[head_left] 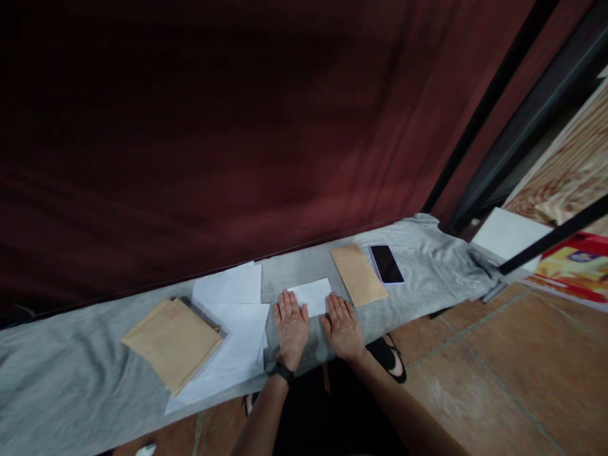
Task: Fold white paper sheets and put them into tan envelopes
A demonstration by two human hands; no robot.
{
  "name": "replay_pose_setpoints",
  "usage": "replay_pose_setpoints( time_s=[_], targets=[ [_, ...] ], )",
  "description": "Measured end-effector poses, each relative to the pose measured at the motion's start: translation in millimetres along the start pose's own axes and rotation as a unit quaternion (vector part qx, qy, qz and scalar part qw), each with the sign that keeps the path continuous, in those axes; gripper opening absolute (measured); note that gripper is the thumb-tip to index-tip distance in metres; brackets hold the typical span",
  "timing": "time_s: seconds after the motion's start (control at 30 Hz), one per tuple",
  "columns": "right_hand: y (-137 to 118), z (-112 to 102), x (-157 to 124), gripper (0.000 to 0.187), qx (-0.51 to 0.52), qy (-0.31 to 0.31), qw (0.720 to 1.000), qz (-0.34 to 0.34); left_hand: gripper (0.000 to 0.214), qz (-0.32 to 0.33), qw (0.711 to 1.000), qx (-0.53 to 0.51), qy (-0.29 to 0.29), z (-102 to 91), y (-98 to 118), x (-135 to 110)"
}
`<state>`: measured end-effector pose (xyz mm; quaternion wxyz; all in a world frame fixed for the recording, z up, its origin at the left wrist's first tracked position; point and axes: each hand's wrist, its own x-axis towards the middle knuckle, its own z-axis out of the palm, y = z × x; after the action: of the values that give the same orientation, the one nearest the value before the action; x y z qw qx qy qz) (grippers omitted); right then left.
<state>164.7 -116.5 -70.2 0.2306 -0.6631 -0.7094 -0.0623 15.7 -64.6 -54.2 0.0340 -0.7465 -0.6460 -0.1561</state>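
A small white sheet of paper [312, 296], seemingly folded, lies flat in front of me on the grey cloth. My left hand [291, 326] rests palm down on its left edge, fingers stretched out. On the right edge lies my right hand [344, 326], also flat with straight fingers. Just right of that hand is a single brown envelope [360, 274]. To the left, several white sheets [237, 335] overlap loosely, and a stack of brown envelopes [173, 342] sits partly on top of them.
A phone [387, 264] with a dark screen lies beyond the single envelope. The narrow bench under the grey cloth [71, 373] runs along a dark red curtain [266, 158]. Black poles [489, 107] and a red printed box [574, 266] stand at the right, above the tiled floor [513, 361].
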Motion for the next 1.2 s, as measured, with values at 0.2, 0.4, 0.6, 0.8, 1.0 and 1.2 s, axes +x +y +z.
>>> replay_pose_setpoints(
  time_s=[0.2, 0.4, 0.6, 0.8, 1.0, 1.2],
  targets=[
    [-0.4, -1.0, 0.4, 0.057, -0.01, -0.035, 0.999, -0.013, 0.053, 0.161, 0.979, -0.083, -0.09, 4.1, 41.4, 8.5],
    [0.6, 1.3, 1.4, 0.055, -0.007, -0.027, 1.0, -0.004, 0.053, 0.171, 0.976, -0.065, -0.115, 6.1, 38.8, 27.2],
    [-0.7, 0.4, 1.7, 0.056, 0.004, -0.003, 1.0, 0.011, 0.056, 0.096, 0.993, -0.016, -0.073, 6.2, 11.1, 25.4],
    [-2.8, -2.9, 6.6, 0.053, 0.02, -0.004, 1.0, 0.022, 0.06, 0.051, 0.998, 0.02, -0.034, -0.8, -8.5, 4.2],
    [-7.3, 0.6, 45.1, 0.046, 0.052, -0.056, 0.997, -0.004, 0.061, 0.051, 0.998, 0.018, -0.024, -3.9, -8.4, -0.5],
    [0.7, 7.5, 73.7, 0.048, 0.046, -0.106, 0.993, -0.031, 0.06, 0.043, 0.999, 0.005, -0.023, -3.9, -7.6, -0.6]
  ],
)
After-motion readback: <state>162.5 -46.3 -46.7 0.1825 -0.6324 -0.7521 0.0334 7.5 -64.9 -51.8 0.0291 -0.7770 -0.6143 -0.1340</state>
